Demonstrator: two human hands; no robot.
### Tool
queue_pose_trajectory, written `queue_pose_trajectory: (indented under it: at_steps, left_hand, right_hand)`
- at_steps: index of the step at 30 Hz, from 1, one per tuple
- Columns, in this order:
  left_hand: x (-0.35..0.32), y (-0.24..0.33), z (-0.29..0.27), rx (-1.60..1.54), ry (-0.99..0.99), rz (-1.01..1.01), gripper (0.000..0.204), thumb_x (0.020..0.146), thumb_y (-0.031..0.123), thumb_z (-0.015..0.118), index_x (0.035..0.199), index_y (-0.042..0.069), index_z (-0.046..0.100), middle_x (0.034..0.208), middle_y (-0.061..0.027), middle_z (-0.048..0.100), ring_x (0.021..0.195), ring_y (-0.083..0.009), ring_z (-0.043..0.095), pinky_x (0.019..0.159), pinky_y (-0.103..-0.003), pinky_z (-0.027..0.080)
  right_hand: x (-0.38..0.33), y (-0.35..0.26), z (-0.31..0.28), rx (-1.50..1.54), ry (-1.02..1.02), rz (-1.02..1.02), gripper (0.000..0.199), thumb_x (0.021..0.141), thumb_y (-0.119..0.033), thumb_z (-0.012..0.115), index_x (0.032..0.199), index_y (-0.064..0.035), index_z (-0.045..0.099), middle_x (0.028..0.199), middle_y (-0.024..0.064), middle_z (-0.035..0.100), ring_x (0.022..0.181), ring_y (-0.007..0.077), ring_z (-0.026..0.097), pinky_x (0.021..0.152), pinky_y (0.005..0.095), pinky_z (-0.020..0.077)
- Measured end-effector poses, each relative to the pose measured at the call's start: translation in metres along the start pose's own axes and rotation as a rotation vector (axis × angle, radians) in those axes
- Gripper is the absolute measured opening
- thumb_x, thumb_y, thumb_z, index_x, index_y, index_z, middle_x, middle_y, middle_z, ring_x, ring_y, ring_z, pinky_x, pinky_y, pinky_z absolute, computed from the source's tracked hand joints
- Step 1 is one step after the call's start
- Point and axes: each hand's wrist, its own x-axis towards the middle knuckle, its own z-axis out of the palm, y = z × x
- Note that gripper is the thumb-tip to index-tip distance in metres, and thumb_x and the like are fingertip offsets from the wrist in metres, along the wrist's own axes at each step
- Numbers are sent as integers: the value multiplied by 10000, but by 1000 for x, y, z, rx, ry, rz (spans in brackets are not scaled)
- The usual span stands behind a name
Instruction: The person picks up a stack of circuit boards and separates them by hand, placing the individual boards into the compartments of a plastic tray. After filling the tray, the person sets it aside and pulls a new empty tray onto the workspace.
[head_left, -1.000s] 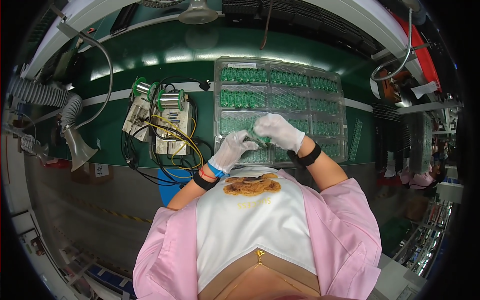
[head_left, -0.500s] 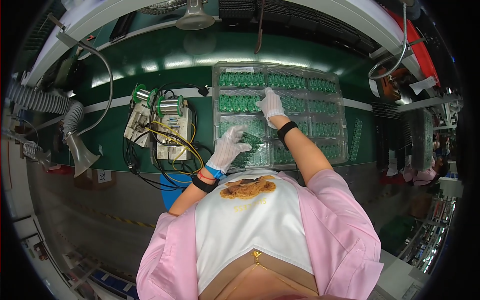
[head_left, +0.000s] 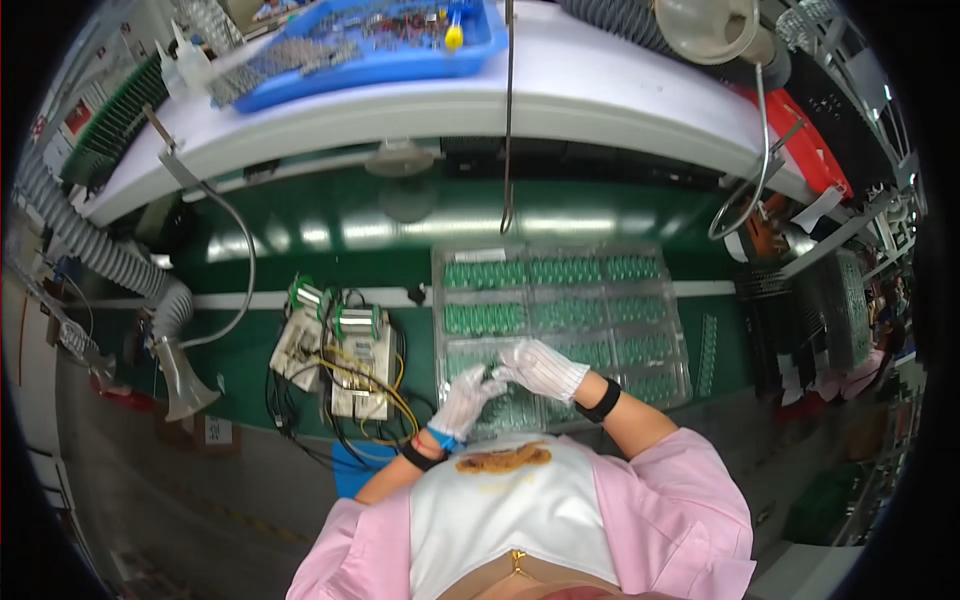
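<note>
A clear plastic tray [head_left: 590, 291] with several compartments lies on the green bench, holding rows of small green circuit boards [head_left: 485, 318]. Over its near-left part my two white-gloved hands meet at the fingertips. My left hand [head_left: 467, 402] has its fingers curled, with a small dark spot near the tips. My right hand [head_left: 543, 370] comes in from the right, thumb and fingers drawn together against the left fingertips. What they pinch between them is too small and blurred to name. The gloves cover part of the near compartments.
Left of the tray stands a white-block fixture [head_left: 362, 385] with solder wire spools [head_left: 357, 321] and tangled cables. A metal hook [head_left: 507, 215] hangs beyond the tray. A strip of boards [head_left: 708, 355] lies to its right. Above, a shelf bears a blue parts tray [head_left: 400, 66]. A fume funnel [head_left: 183, 385] stands left.
The view has tilted up, bringing the shelf into sight. My right hand has come back from the tray's middle rows to my left hand, and their fingertips now meet.
</note>
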Motion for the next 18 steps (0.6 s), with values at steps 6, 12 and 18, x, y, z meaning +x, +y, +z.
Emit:
queue_pose_trajectory:
  at_steps: [6, 12, 18]
  left_hand:
    - [21, 33, -41, -376, -107, -220, 115, 860, 123, 575, 952, 56, 588, 907, -185, 578, 853, -300, 570, 744, -365, 452]
    - [5, -10, -9, 255, 173, 74, 277, 818, 157, 622, 1041, -3, 587, 1030, -171, 573, 962, -271, 548, 872, -353, 418]
    - [16, 13, -20, -664, 135, -644, 335, 832, 145, 634, 1114, -19, 558, 1051, -168, 578, 1004, -244, 546, 901, -353, 411]
  right_hand:
    - [-3, 27, -1, 1063, 157, 182, 250, 868, -264, 609, 834, -16, 607, 688, 106, 575, 621, 200, 548, 544, 348, 444]
    - [40, 140, 65, 96, 700, 444, 198, 764, -147, 637, 894, -1, 606, 826, 237, 622, 754, 385, 615, 659, 446, 483]
    - [48, 96, 48, 322, 604, 830, 299, 739, -209, 704, 926, 4, 612, 910, 232, 643, 853, 389, 621, 754, 424, 499]
